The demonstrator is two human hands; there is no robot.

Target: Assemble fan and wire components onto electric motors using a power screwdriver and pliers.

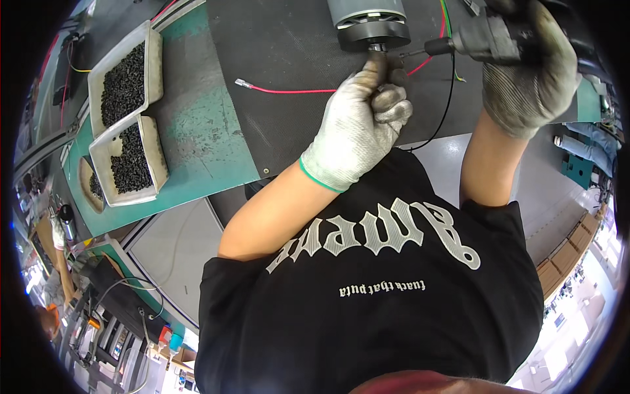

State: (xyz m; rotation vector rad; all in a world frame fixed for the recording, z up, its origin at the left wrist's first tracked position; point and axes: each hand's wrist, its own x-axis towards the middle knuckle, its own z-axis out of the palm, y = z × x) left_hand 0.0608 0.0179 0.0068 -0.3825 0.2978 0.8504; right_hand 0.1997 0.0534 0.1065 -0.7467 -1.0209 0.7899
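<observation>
A green surface [190, 134], its paint worn and scuffed in patches, spreads across the upper left, with a dark textured mat [272, 39] over its right part. The wearer's black T-shirt [387, 328] fills the view below. Two pale rectangular bins stand end to end on the green: the larger bin [155, 65] farther off, the smaller bin [157, 148] nearer, with a shallow round dish [84, 172] beside the latter.

A black-and-grey power screwdriver [485, 38] lies level over the right of the mat, pointing left. The grey cylindrical motor [367, 9], cut off by the top edge, sits on the mat, its black collar [374, 35] toward the wearer.

The gloved right hand [533, 82] has its grip wrapped around the screwdriver's body. The gloved left hand [359, 115] has its fingers drawn together at the motor's shaft end, just below the collar; whether that grip pinches anything cannot be told.

A red wire [295, 91] runs behind the left hand and ends in a metal terminal [243, 83]; a black wire [450, 98] curves down under the screwdriver. Smallest are the short black pieces [123, 82] heaped in both bins and the dish.
</observation>
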